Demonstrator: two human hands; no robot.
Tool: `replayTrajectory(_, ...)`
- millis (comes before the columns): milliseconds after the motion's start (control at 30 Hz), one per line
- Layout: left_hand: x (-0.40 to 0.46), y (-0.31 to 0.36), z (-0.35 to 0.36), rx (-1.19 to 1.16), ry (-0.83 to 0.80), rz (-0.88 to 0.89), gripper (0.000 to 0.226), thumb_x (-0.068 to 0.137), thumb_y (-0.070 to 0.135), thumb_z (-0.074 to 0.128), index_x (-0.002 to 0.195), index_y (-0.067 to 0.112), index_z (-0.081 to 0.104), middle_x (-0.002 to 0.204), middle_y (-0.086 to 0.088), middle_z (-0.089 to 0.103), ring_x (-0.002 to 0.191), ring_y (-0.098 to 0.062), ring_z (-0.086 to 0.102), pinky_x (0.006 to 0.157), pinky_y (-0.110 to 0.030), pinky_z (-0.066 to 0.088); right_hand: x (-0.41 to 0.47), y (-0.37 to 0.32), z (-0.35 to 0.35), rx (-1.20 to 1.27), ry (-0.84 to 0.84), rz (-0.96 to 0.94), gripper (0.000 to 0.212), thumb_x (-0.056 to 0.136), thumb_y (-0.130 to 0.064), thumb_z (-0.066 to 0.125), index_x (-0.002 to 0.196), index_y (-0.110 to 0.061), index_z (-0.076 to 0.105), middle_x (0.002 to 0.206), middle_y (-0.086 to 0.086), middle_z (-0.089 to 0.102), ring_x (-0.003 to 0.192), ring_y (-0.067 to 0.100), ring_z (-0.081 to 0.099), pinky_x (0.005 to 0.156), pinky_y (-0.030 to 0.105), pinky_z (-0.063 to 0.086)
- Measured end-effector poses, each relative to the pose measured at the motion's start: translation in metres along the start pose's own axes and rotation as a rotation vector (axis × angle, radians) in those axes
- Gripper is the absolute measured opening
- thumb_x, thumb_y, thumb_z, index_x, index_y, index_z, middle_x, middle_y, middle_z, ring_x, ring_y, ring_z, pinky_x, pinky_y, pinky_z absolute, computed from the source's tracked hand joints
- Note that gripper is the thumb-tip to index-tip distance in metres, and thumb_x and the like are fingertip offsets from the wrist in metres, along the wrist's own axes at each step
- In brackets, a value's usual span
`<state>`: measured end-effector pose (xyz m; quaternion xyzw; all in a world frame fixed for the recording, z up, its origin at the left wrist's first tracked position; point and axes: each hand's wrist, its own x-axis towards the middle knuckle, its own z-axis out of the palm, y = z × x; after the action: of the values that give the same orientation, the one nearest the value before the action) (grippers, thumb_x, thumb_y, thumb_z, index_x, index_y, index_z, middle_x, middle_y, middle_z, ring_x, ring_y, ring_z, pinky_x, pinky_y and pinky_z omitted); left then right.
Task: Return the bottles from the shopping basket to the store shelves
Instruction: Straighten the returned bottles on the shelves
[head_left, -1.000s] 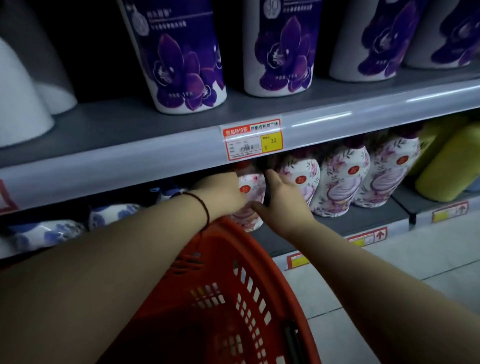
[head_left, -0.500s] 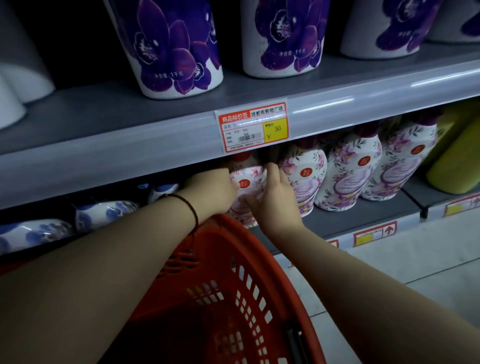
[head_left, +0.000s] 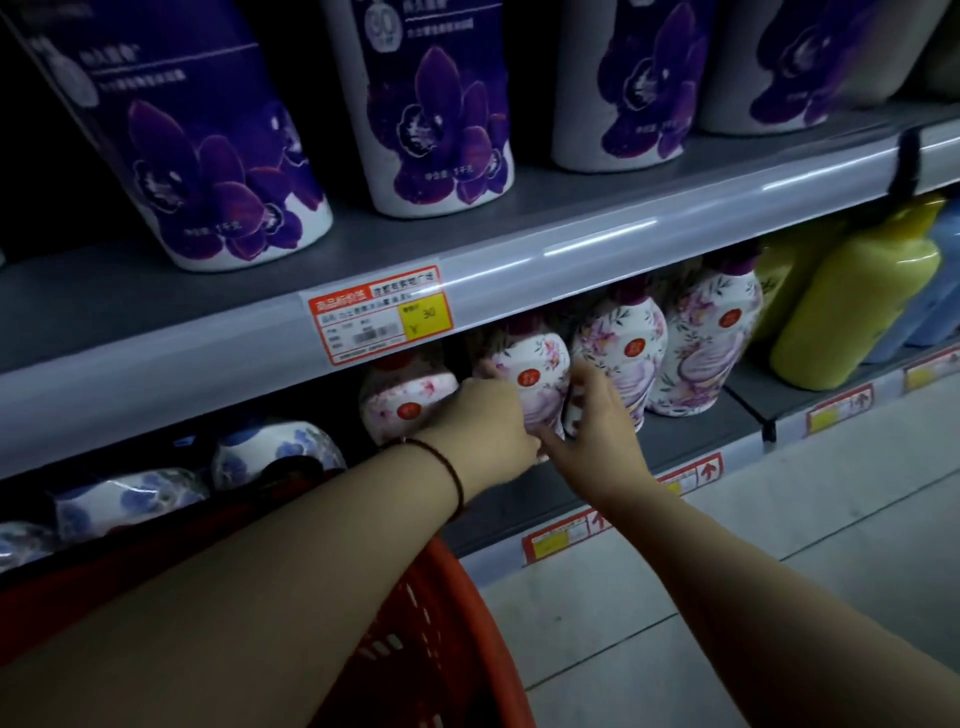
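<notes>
Dim store shelving fills my view, a grey metal lower shelf (head_left: 691, 431) running under a price strip. Both my hands meet on a white, pink-flowered, bulbous plastic bottle with a dark red cap (head_left: 530, 374), standing upright in the row. My left hand (head_left: 483, 421) cups its left flank, fingers (head_left: 485, 370) curled round the shoulder; my right hand (head_left: 597, 421) presses its right side, fingertips slipped between it and the neighbouring floral bottle (head_left: 623, 358). So both hands are clasping the bottle, neither released. Below my wrists hangs the red plastic shopping basket (head_left: 441, 649); its contents are hidden by my forearm.

I judge the bottle moderately heavy if full, stiff-walled, with a glossy sleeve that could slip. The narrower waist beneath the fingers or the neck above them offers the surest hold. Its rounded belly could knock over neighbours just beside my fingers.
</notes>
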<state>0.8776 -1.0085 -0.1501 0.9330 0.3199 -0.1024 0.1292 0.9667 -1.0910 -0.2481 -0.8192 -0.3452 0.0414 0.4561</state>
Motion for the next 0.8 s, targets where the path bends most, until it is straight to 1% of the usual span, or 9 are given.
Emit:
replayTrajectory(33,0.005,0.004,0.003,-0.119,-0.003,-0.056,0.086,0.084,0.036,0.064,0.143,-0.003,0.015,0.136,-0.022,0.048,0.121,-0.035,0.051,0.094,-0.035,0.046,0.001,0.001,0.002,0.032,-0.002,-0.001,0.08,0.071,-0.014,0.078,0.14,-0.005,0.038,0.131,0.016,0.048,0.123,0.029,0.045,0.092,0.021,0.033)
replayTrajectory(100,0.013,0.007,0.01,-0.324,0.019,-0.147,0.082,0.084,0.032,0.065,0.143,0.002,0.015,0.139,-0.019,0.046,0.123,-0.035,0.05,0.098,-0.036,0.045,0.002,0.002,0.009,0.071,0.001,-0.003,0.084,0.072,-0.015,0.076,0.143,-0.004,0.033,0.137,0.018,0.043,0.129,0.028,0.04,0.1,0.027,0.034)
replayTrajectory(167,0.015,0.008,0.017,-0.409,0.062,-0.198,0.075,0.085,0.024,0.065,0.141,0.006,0.018,0.137,-0.019,0.048,0.122,-0.036,0.05,0.097,-0.037,0.045,0.002,0.002,0.014,0.103,0.034,0.008,0.082,0.072,-0.015,0.077,0.141,-0.004,0.035,0.137,0.017,0.042,0.128,0.025,0.039,0.102,0.031,0.034)
replayTrajectory(233,0.014,0.007,0.021,-0.424,0.105,-0.218,0.069,0.085,0.019,0.064,0.137,0.006,0.021,0.133,-0.02,0.05,0.119,-0.037,0.052,0.094,-0.039,0.046,0.003,0.003,0.017,0.145,0.088,0.015,0.073,0.071,-0.012,0.078,0.133,-0.004,0.042,0.128,0.015,0.046,0.117,0.022,0.043,0.098,0.033,0.039)
replayTrajectory(367,0.018,0.001,0.021,-0.468,0.195,-0.248,0.051,0.088,0.021,0.06,0.129,0.003,0.036,0.128,-0.018,0.056,0.116,-0.035,0.055,0.093,-0.039,0.047,0.004,0.001,0.019,0.208,0.138,0.058,0.07,0.069,-0.021,0.083,0.126,-0.007,0.045,0.118,0.013,0.047,0.105,0.014,0.043,0.088,0.023,0.039)
replayTrajectory(500,0.02,-0.004,0.021,-0.496,0.248,-0.255,0.043,0.088,0.028,0.06,0.121,0.002,0.049,0.12,-0.018,0.06,0.112,-0.034,0.057,0.088,-0.037,0.048,0.004,0.001,0.02,0.21,0.193,0.099,0.068,0.071,-0.032,0.083,0.125,-0.011,0.048,0.117,0.009,0.05,0.106,0.02,0.051,0.09,0.037,0.048)
replayTrajectory(633,0.019,-0.004,0.023,-0.466,0.243,-0.227,0.042,0.09,0.03,0.057,0.121,0.003,0.05,0.119,-0.016,0.061,0.11,-0.033,0.058,0.085,-0.035,0.047,0.004,0.008,0.016,0.183,0.183,0.116,0.069,0.07,-0.037,0.083,0.126,-0.017,0.049,0.118,0.006,0.053,0.108,0.021,0.055,0.092,0.042,0.05)
replayTrajectory(700,0.018,-0.003,0.023,-0.407,0.248,-0.212,0.038,0.091,0.029,0.055,0.118,0.002,0.05,0.117,-0.018,0.061,0.109,-0.035,0.057,0.081,-0.035,0.046,0.005,0.009,0.013,0.159,0.157,0.119,0.067,0.072,-0.035,0.082,0.126,-0.016,0.049,0.118,0.006,0.054,0.109,0.022,0.055,0.092,0.043,0.05)
replayTrajectory(800,0.012,0.003,0.022,-0.316,0.22,-0.234,0.041,0.091,0.027,0.054,0.121,0.001,0.044,0.12,-0.02,0.058,0.111,-0.038,0.055,0.088,-0.044,0.05,0.01,0.006,0.012,0.139,0.135,0.097,0.062,0.074,-0.028,0.081,0.126,-0.011,0.051,0.117,0.009,0.057,0.11,0.025,0.055,0.093,0.044,0.049)
